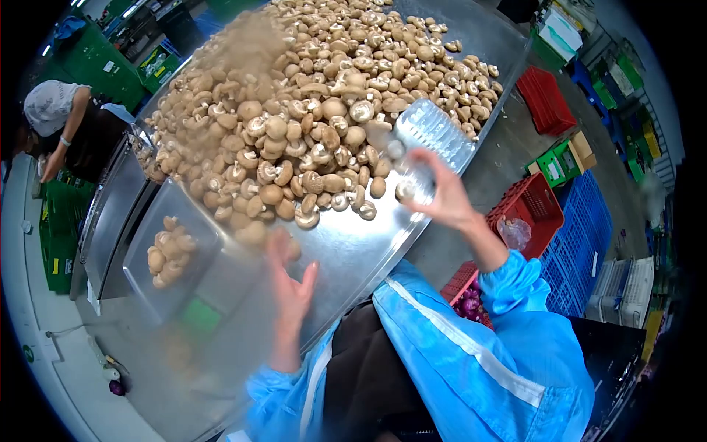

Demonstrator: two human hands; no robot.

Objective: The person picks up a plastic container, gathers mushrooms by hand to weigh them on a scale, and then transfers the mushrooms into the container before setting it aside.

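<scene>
Beside piled mushrooms [311, 132], left hand [291, 295] half-open, right hand [451, 200] spread

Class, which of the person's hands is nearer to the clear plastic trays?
Right. The right hand is close beside the clear plastic trays; the left hand is farther off, by the near edge of the mushroom heap.

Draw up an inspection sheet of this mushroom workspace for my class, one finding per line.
Surface: shiny metal table, largely covered by brown mushroom heap.
Job's things: clear plastic container stack, heap's right; clear plastic tray holding mushrooms, left.
Clutter: round purple item on floor, left.
Grippers: left hand and right hand look open; contact unclear.
Cables: possibly thin dark cord, left wall.
Surroundings: red plastic crate, blue plastic pallet, co-worker in white cap.
</scene>
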